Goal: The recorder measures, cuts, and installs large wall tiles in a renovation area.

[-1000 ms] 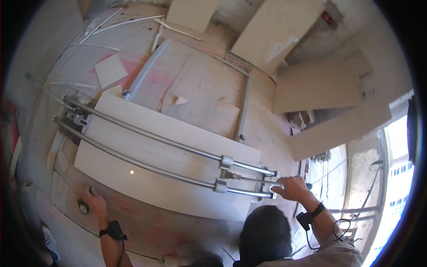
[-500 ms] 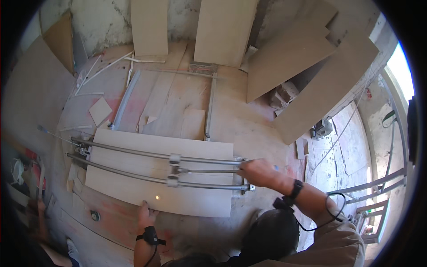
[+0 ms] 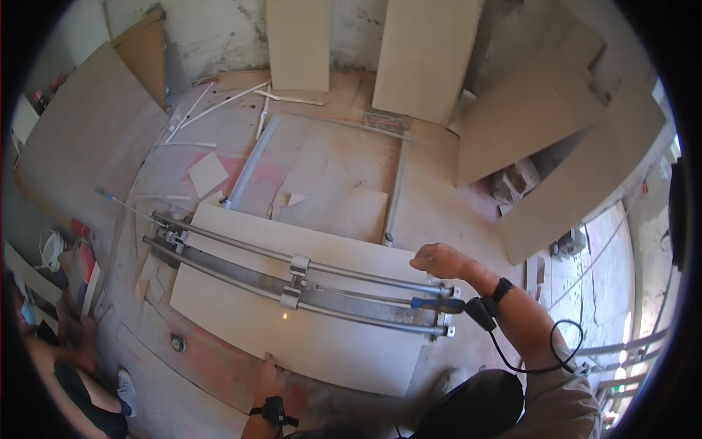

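Note:
A manual tile cutter with two long metal rails lies across a large beige tile. The tile is in two strips with a dark gap between the rails: a near strip and a far strip. My left hand holds the near strip's front edge, thumb on top. Beyond the rails, my right hand curls its fingers at the far strip's right corner, their grip partly hidden. The cutter's blue handle lies free near the right end of the rails.
Another person's bent leg is at lower left. A tape measure lies on the floor. Large boards lean on the far wall and at right. Metal bars and tile scraps lie beyond the cutter.
My right hand has let go of the cutter's handle and moved beyond the rails to the tile's corner. A gap has opened between two tile strips. The view has shifted left.

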Demonstrator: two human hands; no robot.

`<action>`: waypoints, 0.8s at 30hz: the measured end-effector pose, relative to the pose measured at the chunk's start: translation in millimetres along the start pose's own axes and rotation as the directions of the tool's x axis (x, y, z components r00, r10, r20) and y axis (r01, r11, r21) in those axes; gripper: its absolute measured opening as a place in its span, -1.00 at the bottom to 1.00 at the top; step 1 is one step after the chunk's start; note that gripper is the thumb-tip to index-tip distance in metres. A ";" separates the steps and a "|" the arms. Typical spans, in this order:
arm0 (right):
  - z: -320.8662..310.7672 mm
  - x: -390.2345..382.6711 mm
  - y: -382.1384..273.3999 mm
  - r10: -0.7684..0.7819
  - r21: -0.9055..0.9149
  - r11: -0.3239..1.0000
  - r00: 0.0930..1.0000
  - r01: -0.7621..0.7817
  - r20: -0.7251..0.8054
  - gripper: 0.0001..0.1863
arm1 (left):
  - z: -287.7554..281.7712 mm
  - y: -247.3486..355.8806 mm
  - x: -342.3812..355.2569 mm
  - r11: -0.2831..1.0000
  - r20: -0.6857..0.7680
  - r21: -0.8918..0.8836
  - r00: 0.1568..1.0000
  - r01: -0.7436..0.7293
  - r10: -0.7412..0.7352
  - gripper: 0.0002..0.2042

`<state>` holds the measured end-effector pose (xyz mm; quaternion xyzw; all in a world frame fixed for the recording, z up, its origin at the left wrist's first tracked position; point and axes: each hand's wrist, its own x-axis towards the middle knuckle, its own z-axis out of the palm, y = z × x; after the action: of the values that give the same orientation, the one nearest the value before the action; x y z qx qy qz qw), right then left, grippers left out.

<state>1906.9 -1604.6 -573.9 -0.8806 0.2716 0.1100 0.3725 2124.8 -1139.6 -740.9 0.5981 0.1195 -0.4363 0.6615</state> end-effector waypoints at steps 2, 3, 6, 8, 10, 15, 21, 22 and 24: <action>4.1 23.3 27.2 0.005 -0.089 0.996 1.000 -0.003 0.014 -0.59 | 18.1 15.5 -4.7 0.995 -0.089 -0.080 0.994 0.053 -0.060 -0.70; 7.9 32.1 41.0 0.022 -0.159 0.987 0.999 -0.018 0.026 -0.56 | 23.8 23.5 -4.5 0.991 -0.107 0.016 0.986 0.131 -0.128 -0.70; 4.4 43.1 54.5 -0.003 -0.051 0.999 0.995 0.008 0.100 -0.52 | 9.0 32.1 -0.9 0.946 -0.138 0.248 0.974 0.210 -0.180 -0.68; -0.1 45.2 57.5 0.058 -0.076 0.996 0.986 -0.047 0.155 -0.50 | 8.3 39.6 1.5 0.896 -0.133 0.389 0.975 0.216 -0.177 -0.66; 0.8 54.4 67.0 0.136 -0.144 0.983 0.974 -0.110 0.183 -0.44 | 18.2 50.2 6.5 0.759 -0.295 0.563 0.938 0.326 -0.183 -0.63; 30.0 84.3 84.3 0.131 -0.125 0.985 0.989 -0.121 0.073 -0.37 | 17.8 61.7 14.6 0.480 -0.323 0.785 0.920 0.391 -0.221 -0.62; 58.9 109.1 91.0 0.124 -0.147 0.983 0.989 -0.112 0.075 -0.22 | 64.0 63.4 1.7 0.702 -0.206 0.670 0.969 0.239 -0.134 -0.61; 59.0 114.7 92.4 0.154 -0.167 0.977 0.978 -0.130 0.143 -0.21 | 75.6 67.8 -6.0 0.713 -0.156 0.670 0.978 0.207 -0.138 -0.60; 60.2 122.5 95.7 0.177 -0.187 0.973 0.963 -0.139 0.205 -0.20 | 88.3 67.0 -15.7 0.745 -0.126 0.639 0.982 0.188 -0.140 -0.61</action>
<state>1955.3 -1665.1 -721.4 -0.8671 0.2879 0.2590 0.3135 2131.7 -1218.3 -661.5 0.7918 0.0363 -0.4860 0.3682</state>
